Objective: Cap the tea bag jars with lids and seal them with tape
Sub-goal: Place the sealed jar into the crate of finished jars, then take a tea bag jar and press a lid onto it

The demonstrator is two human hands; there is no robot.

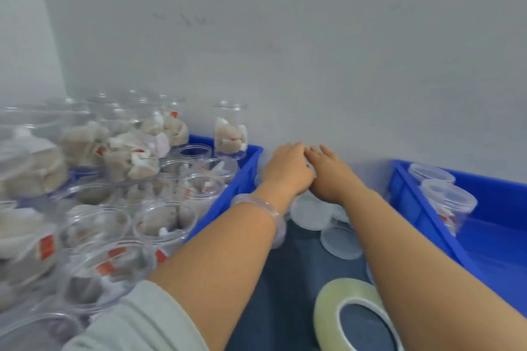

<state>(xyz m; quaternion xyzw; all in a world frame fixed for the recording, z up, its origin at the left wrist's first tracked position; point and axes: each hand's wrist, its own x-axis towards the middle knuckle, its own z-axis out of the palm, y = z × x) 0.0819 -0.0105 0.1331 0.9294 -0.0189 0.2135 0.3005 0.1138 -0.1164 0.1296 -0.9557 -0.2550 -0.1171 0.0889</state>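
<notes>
Open jars point(114, 225) of tea bags crowd the left bin point(236, 188) at 9 o'clock. At centre the left hand point(288, 168) curls down, its grip hidden; the right hand point(330, 176) touches it, fingers straight. Lids point(340, 239) lie on the desk point(285, 279) beneath, tape point(325, 310) at 5 o'clock, capped jars point(447, 202) in the right bin point(413, 208) at 3 o'clock

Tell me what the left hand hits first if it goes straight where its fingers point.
Likely the wall just past the left hand; the right hand lies close beside it, and depth is unclear.
</notes>
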